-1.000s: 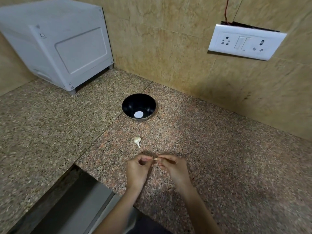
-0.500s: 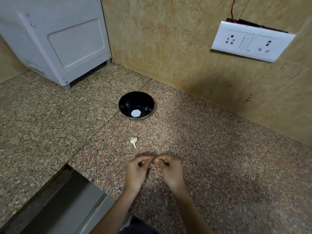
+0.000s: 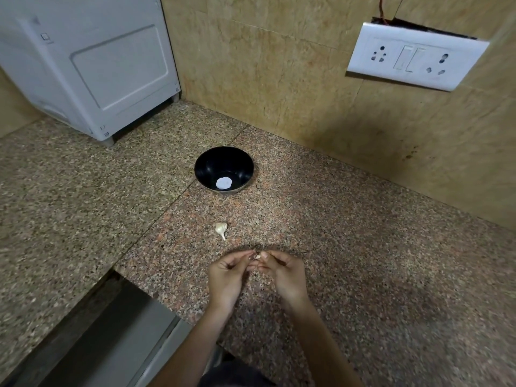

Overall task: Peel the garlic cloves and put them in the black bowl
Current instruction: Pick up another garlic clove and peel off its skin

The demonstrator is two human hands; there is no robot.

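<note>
A black bowl [image 3: 224, 169] stands on the granite counter, with a round white spot at its bottom. In front of it lies a garlic clove with a papery tail [image 3: 221, 229], still in its skin. Nearer to me, my left hand [image 3: 227, 277] and my right hand [image 3: 282, 273] meet fingertip to fingertip just above the counter. Between them they pinch a small garlic clove [image 3: 257, 256], of which only a pale tip shows. The fingers of both hands are curled round it.
A white appliance [image 3: 92, 65] stands at the back left corner. A white socket-and-switch plate [image 3: 416, 55] hangs loose on the tiled wall at right. A cut-out with a grey metal surface [image 3: 111, 339] opens in the counter at lower left.
The camera view has shifted slightly. My hands stay together on the small clove, with the fingertips working at it; the bowl and the loose clove have not moved.
</note>
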